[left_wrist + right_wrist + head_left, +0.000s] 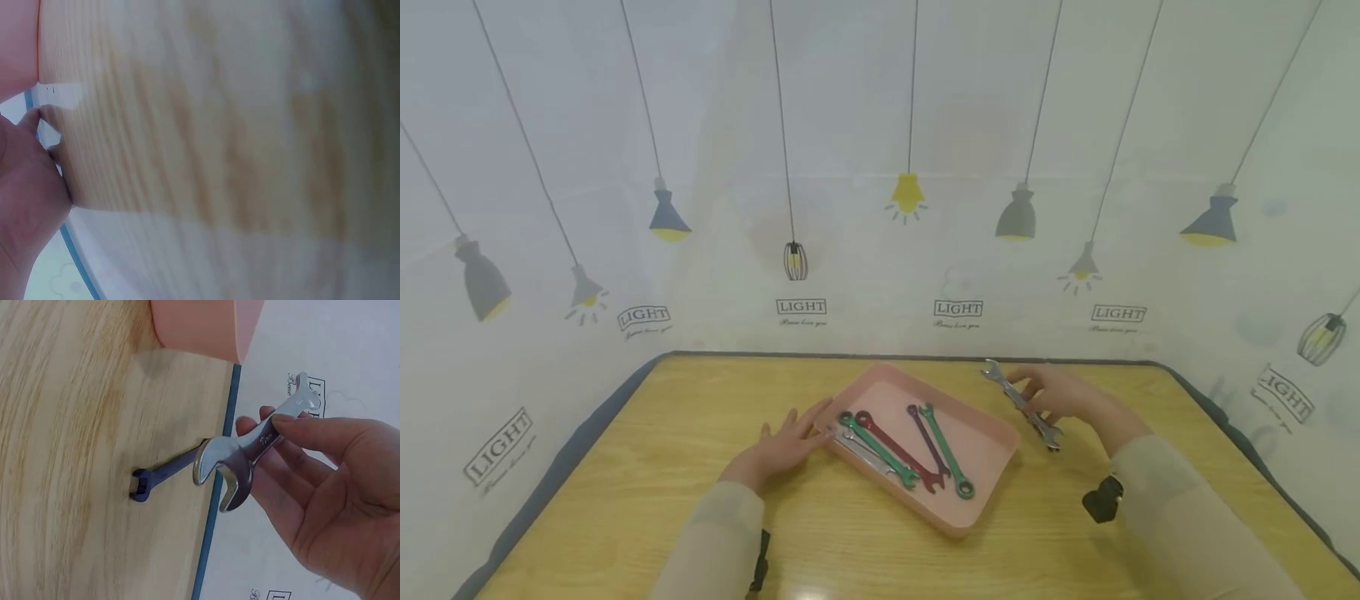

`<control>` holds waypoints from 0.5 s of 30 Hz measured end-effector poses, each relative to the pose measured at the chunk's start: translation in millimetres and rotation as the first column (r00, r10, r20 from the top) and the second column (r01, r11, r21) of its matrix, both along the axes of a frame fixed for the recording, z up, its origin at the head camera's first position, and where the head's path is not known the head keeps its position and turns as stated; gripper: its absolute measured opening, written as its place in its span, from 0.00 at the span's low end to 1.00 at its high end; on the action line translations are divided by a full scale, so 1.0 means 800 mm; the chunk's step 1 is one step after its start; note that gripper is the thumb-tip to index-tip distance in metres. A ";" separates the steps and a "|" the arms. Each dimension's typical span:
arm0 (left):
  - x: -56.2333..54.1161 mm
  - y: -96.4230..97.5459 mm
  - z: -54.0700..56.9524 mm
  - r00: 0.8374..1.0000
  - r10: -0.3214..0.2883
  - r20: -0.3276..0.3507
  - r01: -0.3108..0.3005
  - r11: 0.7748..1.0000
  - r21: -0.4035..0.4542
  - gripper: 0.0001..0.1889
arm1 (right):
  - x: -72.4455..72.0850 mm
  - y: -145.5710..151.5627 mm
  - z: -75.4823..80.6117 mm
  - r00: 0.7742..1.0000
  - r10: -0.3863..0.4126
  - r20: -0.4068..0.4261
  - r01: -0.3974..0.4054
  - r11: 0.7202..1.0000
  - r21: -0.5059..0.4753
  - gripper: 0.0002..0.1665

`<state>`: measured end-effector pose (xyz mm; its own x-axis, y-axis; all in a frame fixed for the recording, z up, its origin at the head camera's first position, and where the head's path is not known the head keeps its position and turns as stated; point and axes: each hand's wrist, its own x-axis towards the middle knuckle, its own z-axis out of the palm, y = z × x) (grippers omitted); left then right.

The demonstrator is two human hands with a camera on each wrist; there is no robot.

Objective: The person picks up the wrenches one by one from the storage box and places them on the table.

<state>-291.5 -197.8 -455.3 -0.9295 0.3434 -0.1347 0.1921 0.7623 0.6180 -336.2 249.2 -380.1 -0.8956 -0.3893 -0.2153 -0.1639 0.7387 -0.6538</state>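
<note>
My right hand (1060,396) pinches a silver double open-end wrench (240,447) between thumb and fingers, to the right of the pink tray (992,500). Beneath it in the right wrist view, a dark blue wrench (165,470) lies on the table, partly hidden behind the silver one. On the left, my other hand (786,446) rests at the tray's left corner with its fingers extended. Inside the tray lie a green wrench (880,450), a red wrench (898,450), a purple wrench (929,442), a second green wrench (947,454) and silver wrench pieces (867,450) along the left side.
The tray stands at an angle on a wood-grain table (647,500). A pale curtain-like backdrop (865,108) printed with hanging lamps surrounds the table's back and sides. Dark edging (576,437) runs along the table's border.
</note>
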 end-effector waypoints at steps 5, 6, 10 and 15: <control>0.001 0.001 -0.003 1.000 -0.002 0.014 0.002 1.000 0.003 0.34 | -0.004 0.014 -0.012 0.999 -0.049 -0.007 0.049 0.999 -0.001 0.31; 0.001 0.001 -0.003 1.000 -0.001 0.017 0.001 1.000 0.000 0.34 | -0.005 0.017 -0.015 0.998 -0.055 -0.004 0.055 0.998 -0.009 0.30; 0.000 0.001 -0.003 1.000 0.002 0.012 -0.002 1.000 0.003 0.34 | -0.014 0.031 -0.024 0.997 -0.075 0.033 0.077 0.995 -0.060 0.31; -0.002 -0.001 -0.001 1.000 0.000 0.004 0.000 1.000 -0.006 0.34 | -0.023 0.045 -0.034 0.996 -0.078 0.051 0.082 0.994 -0.068 0.30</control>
